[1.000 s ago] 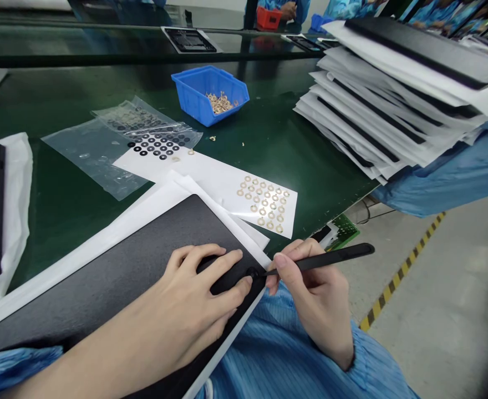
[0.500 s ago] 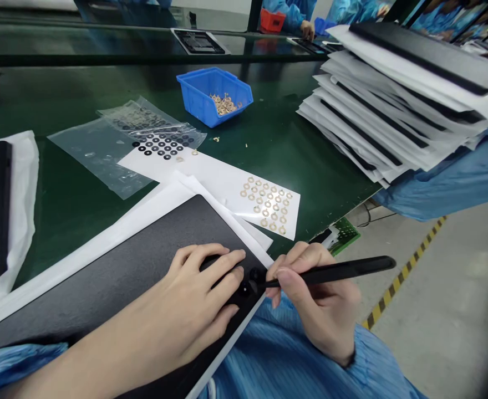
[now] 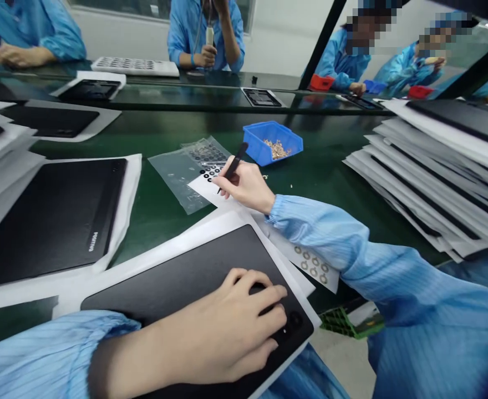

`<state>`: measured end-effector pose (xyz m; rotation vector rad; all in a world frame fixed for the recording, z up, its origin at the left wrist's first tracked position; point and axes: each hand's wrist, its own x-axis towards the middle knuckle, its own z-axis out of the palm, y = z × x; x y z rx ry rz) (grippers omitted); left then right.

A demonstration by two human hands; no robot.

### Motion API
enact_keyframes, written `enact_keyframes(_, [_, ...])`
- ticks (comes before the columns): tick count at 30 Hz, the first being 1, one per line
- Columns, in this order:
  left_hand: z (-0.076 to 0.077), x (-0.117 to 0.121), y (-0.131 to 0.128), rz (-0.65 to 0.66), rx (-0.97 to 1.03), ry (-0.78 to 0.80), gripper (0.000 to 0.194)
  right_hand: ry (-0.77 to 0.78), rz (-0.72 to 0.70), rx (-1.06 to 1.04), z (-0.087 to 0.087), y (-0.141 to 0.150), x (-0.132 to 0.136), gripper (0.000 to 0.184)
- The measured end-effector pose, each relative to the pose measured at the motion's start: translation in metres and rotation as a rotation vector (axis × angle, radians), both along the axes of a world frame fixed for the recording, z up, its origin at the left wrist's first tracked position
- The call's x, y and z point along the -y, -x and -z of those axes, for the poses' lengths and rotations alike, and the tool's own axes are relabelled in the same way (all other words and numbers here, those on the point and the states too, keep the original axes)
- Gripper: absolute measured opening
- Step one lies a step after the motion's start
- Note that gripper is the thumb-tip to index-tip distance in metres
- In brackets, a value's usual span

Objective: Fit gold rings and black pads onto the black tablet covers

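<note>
My left hand (image 3: 231, 327) lies flat with fingers spread on the near right corner of a black panel (image 3: 186, 277), which rests on white paper. A small round black part (image 3: 296, 320) sits on the panel just right of the fingertips. My right hand (image 3: 246, 185) reaches out over the table and pinches black tweezers (image 3: 232, 166), whose tip points down at the black rings on a white sheet (image 3: 206, 185). Gold rings (image 3: 313, 263) sit at that sheet's near end, below my right sleeve.
A blue bin (image 3: 273, 143) of gold parts stands behind the sheet, clear plastic bags (image 3: 181, 169) to its left. Another black panel (image 3: 52, 213) lies left. A stack of wrapped panels (image 3: 435, 172) fills the right. Other people in blue work across the table (image 3: 152, 216).
My right hand has left the panel's corner and reached forward with the tweezers to the black rings. The view has tilted up. My left hand has stayed on the panel.
</note>
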<state>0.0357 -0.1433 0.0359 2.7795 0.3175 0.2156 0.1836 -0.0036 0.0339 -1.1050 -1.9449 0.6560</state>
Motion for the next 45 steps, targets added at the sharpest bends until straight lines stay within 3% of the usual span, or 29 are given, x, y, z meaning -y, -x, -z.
enact_keyframes(4, [-0.002, -0.001, 0.000, 0.031, -0.033, -0.011, 0.024, -0.131, -0.121, 0.253, 0.011, 0.015, -0.020, 0.019])
enact_keyframes(7, [-0.003, 0.000, 0.000, 0.024, -0.032, 0.007, 0.024, -0.194, -0.183, 0.308, 0.002, 0.010, -0.015, 0.019])
enact_keyframes(10, [-0.002, -0.003, -0.001, 0.016, -0.012, 0.053, 0.021, -0.218, -0.104, 0.292, -0.013, -0.009, -0.001, 0.021])
enact_keyframes(12, [0.000, -0.012, 0.000, -0.026, 0.024, 0.066, 0.018, -0.148, -0.041, 0.315, -0.019, -0.024, 0.011, 0.028])
enact_keyframes(14, [0.005, -0.025, 0.004, -0.148, 0.096, 0.043, 0.018, -0.033, 0.034, 0.360, -0.019, -0.039, 0.023, 0.032])
enact_keyframes(17, [0.012, -0.050, 0.013, -0.484, 0.217, -0.014, 0.017, 0.149, 0.155, 0.395, -0.012, -0.052, 0.034, 0.029])
enact_keyframes(19, [0.017, -0.062, 0.019, -0.676, 0.239, -0.020, 0.015, 0.238, 0.146, 0.406, -0.006, -0.055, 0.038, 0.032])
enact_keyframes(21, [0.021, -0.069, 0.022, -0.752, 0.217, -0.016, 0.017, 0.258, 0.090, 0.433, -0.002, -0.053, 0.040, 0.036])
enact_keyframes(26, [0.025, -0.070, 0.024, -0.726, 0.183, -0.026, 0.015, 0.133, 0.130, 0.291, 0.003, -0.043, 0.046, 0.020])
enact_keyframes(29, [0.020, -0.068, 0.022, -0.700, 0.194, -0.026, 0.011, 0.105, 0.134, 0.175, 0.005, -0.040, 0.051, 0.023])
enact_keyframes(31, [0.015, -0.065, 0.020, -0.677, 0.211, -0.025, 0.011, 0.104, 0.054, 0.188, 0.006, -0.040, 0.053, 0.021])
enact_keyframes(34, [0.008, -0.060, 0.018, -0.666, 0.229, -0.025, 0.012, 0.103, -0.125, 0.253, 0.005, -0.042, 0.055, 0.033])
enact_keyframes(37, [0.003, -0.056, 0.017, -0.671, 0.224, -0.017, 0.011, 0.054, -0.211, 0.250, 0.005, -0.046, 0.052, 0.038])
enact_keyframes(42, [-0.004, -0.056, 0.020, -0.687, 0.182, 0.007, 0.003, 0.036, -0.200, 0.240, 0.004, -0.046, 0.052, 0.043])
enact_keyframes(45, [-0.009, -0.058, 0.022, -0.713, 0.158, -0.012, 0.004, 0.025, -0.096, 0.229, 0.004, -0.044, 0.056, 0.037])
